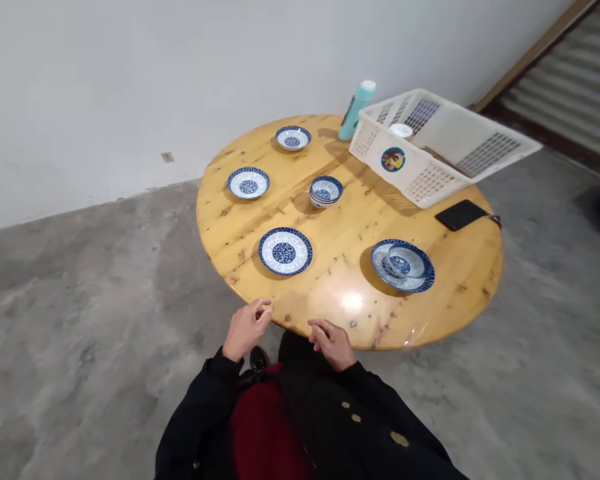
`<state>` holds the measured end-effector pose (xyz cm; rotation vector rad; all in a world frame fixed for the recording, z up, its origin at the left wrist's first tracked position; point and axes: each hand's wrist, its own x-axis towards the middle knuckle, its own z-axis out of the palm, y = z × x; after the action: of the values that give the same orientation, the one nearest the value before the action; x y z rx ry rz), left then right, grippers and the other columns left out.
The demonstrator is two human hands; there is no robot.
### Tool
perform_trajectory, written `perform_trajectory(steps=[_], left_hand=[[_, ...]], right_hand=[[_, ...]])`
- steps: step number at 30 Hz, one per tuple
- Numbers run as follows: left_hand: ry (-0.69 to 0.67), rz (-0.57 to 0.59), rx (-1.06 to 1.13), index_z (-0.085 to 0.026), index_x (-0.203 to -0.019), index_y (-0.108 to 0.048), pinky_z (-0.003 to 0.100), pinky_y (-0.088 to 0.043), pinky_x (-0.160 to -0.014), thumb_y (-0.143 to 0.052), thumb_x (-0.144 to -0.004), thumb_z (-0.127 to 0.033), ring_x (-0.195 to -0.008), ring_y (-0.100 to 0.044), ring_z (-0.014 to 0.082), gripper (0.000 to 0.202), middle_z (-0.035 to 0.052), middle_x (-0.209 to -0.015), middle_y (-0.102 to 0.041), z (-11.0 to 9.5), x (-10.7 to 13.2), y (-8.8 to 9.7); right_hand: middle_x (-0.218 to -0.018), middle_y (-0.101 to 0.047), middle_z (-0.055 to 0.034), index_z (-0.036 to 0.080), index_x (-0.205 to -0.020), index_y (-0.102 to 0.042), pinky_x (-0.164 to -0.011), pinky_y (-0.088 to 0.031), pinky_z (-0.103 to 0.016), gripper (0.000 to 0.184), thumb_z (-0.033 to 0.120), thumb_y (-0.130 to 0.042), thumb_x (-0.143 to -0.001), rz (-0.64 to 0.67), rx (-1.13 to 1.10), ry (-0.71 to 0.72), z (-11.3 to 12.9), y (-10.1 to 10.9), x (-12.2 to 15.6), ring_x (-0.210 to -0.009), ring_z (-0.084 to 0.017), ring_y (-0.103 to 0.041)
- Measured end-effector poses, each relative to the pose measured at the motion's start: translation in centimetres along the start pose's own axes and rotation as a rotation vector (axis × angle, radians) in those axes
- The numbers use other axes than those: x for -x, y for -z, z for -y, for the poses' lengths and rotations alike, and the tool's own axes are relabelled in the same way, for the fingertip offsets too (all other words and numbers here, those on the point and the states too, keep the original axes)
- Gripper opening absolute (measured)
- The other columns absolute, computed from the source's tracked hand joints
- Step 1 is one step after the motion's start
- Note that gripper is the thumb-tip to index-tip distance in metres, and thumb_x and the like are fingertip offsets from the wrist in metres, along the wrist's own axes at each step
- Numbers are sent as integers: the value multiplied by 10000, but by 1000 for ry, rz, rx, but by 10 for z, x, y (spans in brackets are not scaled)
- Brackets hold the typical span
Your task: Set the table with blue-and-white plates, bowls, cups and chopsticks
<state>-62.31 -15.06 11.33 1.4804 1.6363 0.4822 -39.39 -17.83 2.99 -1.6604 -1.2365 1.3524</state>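
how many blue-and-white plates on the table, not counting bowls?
4. The far plate and the left plate sit toward the back-left of the table; the near plate is front-centre; the right plate holds a bowl. Another could be hidden in the central bowl stack.

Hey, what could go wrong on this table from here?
The white plastic basket seems to overhang the edge of the round wooden table, so a bump could tip it off. The blue-and-white bowl sits tilted on a plate and might slide or chip if knocked.
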Motion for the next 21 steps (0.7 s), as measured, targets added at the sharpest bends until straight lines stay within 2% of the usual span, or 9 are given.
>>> perform_trajectory(steps=[4, 8, 12, 15, 18, 21], left_hand=[[-16, -15, 79, -211, -1135, -690, 259, -502, -750, -467, -909, -450, -867, -710, 194, 397, 41, -930, -760, 23, -7, 16], [0, 17, 139, -192, -1163, -664, 296, -529, -777, -464, -907, -518, -840, -715, 210, 460, 45, -890, -751, 39, -22, 32], [21, 29, 113, -196, -1177, -654, 324, -534, -805, -470, -905, -516, -805, -719, 212, 459, 42, -913, -755, 45, -47, 52], [12, 37, 64, -206, -1177, -659, 322, -538, -810, -475, -905, -525, -842, -723, 219, 458, 43, -913, -760, 48, -75, 69], [-2, 77, 12, -200, -1175, -661, 309, -536, -803, -471, -907, -522, -837, -716, 211, 459, 40, -888, -755, 44, -112, 88], [-53, 143, -51, -198, -1178, -665, 307, -523, -808, -473, -908, -501, -830, -707, 204, 449, 42, -911, -751, 31, -163, 107]], right_hand=[[-582, -629, 2, 142, -928, -683, -453, -453, -268, 415, 493, -520, -776, -65, 44, 58, 16, -1, -17, -420, -137, -550], [-580, -647, -1, 137, -892, -686, -442, -459, -242, 380, 451, -520, -759, -194, 64, 126, 40, 13, -63, -420, -124, -556], [-614, -667, -18, 108, -910, -692, -420, -448, -206, 349, 385, -541, -761, -340, 70, 136, 68, 35, -137, -430, -107, -558], [-677, -692, -41, 82, -984, -692, -415, -433, -180, 329, 288, -528, -789, -455, 83, 63, 88, 53, -203, -446, -97, -571], [-764, -722, -70, 80, -1030, -696, -485, -479, -199, 311, 225, -504, -832, -549, 173, -21, 105, 68, -269, -480, -102, -600], [-859, -742, -92, 101, -1096, -691, -640, -554, -275, 318, 230, -508, -872, -617, 277, -89, 116, 81, -324, -541, -125, -642]])
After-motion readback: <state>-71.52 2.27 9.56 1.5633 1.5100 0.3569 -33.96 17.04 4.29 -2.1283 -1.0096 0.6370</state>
